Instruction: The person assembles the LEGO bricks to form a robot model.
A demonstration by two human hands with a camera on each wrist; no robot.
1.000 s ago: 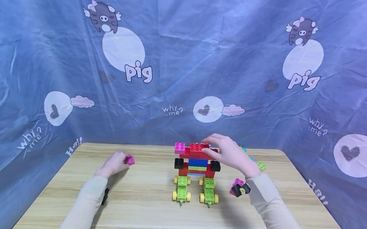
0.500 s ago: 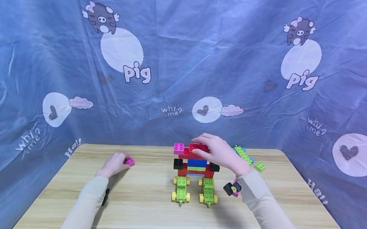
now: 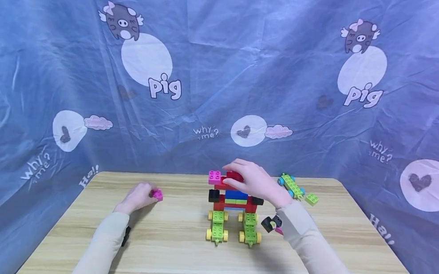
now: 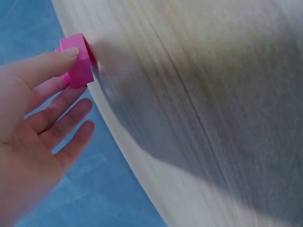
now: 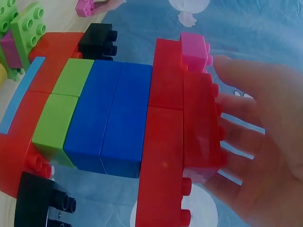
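Note:
My left hand [image 3: 137, 196] pinches a pink brick [image 3: 158, 196] close over the left part of the table; in the left wrist view the thumb lies along its side. At the centre stands a toy brick figure [image 3: 236, 196] of red, blue, green and black bricks, on two green wheeled bases [image 3: 250, 235] with yellow wheels. My right hand [image 3: 255, 182] is at its top, fingers behind the upper red brick [image 5: 201, 123] and loosely extended. The right thumb tip is close to another pink brick [image 3: 214, 177] at the figure's upper left corner.
Behind the right arm lie a green wheeled base [image 3: 292, 185] with blue wheels and a loose green brick [image 3: 311, 199]. A bit of pink [image 3: 279, 231] shows beside the right sleeve. A blue patterned curtain [image 3: 211, 64] hangs around the wooden table [image 3: 174, 257].
My right hand has slid left along the figure's top, uncovering the blue-wheeled base behind it. The left hand with its pink brick has barely moved.

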